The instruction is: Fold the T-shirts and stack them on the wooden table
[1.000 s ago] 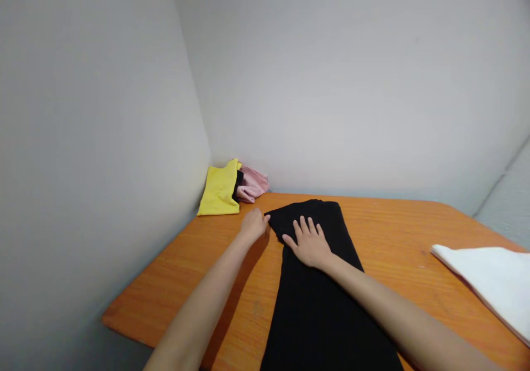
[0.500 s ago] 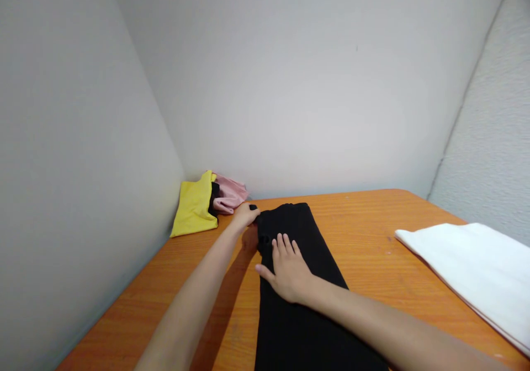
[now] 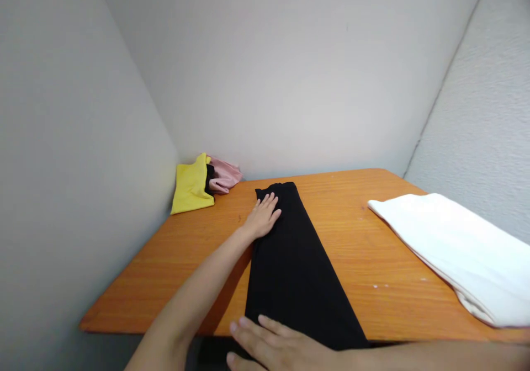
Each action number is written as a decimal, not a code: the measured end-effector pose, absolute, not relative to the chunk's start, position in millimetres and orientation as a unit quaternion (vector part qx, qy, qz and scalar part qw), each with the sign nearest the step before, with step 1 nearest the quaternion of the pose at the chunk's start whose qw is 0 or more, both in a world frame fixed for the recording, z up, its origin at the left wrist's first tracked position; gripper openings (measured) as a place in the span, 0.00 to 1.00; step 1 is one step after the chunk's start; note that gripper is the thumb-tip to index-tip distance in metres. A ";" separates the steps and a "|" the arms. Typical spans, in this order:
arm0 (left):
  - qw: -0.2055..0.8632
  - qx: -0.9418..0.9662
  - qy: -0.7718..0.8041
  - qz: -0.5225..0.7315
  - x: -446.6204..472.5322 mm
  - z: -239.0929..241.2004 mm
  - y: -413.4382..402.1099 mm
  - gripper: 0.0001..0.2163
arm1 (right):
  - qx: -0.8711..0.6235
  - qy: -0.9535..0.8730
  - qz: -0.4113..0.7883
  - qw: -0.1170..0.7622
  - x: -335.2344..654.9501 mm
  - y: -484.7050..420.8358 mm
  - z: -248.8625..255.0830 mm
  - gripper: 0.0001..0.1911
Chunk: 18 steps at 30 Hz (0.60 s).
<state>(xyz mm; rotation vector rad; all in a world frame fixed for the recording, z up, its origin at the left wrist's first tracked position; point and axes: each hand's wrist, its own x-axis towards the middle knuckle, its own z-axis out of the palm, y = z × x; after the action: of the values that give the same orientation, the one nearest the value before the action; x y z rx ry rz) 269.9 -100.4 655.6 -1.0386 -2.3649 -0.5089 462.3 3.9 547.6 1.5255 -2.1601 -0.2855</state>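
You've got soft, even light, no glare. There's a faint shadow just right of your left forearm point(image 3: 202, 299) on the surface point(image 3: 186, 260). The black cloth point(image 3: 292, 266) shows almost no detail. Wall lines bow at the frame edges, and your right hand point(image 3: 277, 350) at the bottom is slightly soft.

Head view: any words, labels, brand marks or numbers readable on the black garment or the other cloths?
None can be read.
The black garment, under the left hand and right hand, shows plain fabric, no tag or print.
The yellow cloth, pink cloth, white cloth and orange table show no lettering.
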 end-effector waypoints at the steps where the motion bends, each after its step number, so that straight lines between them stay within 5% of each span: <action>1: 0.273 -0.395 -0.858 -0.183 282.6 655.0 -113.7 0.26 | 0.564 -0.780 -0.109 0.248 475.0 15.4 553.9 0.23; 4: 0.319 -0.474 -0.809 -0.136 337.6 641.5 -168.4 0.24 | 0.511 -0.800 -0.120 0.291 508.9 66.9 582.1 0.29; 7: 0.289 -0.540 -0.790 -0.036 399.5 609.0 -219.4 0.32 | 0.448 -0.820 -0.172 0.313 526.6 124.5 596.9 0.41; 10: 0.275 -0.566 -0.775 0.061 434.9 566.7 -237.6 0.39 | 0.442 -0.789 -0.258 0.341 524.0 158.4 581.5 0.36; 14: 0.416 -0.554 -0.713 0.112 431.9 519.7 -218.6 0.24 | 0.427 -0.767 -0.282 0.388 512.5 156.3 554.0 0.31; 18: 0.463 -0.532 -0.709 -0.008 433.5 503.8 -202.3 0.11 | 0.438 -0.764 -0.266 0.392 520.4 144.5 558.9 0.23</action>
<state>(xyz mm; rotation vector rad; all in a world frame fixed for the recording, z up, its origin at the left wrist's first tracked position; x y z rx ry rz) 433.5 -202.3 503.8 -1.3080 -1.7435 -0.0189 520.4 144.5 558.9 1.1128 -1.9393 -0.6754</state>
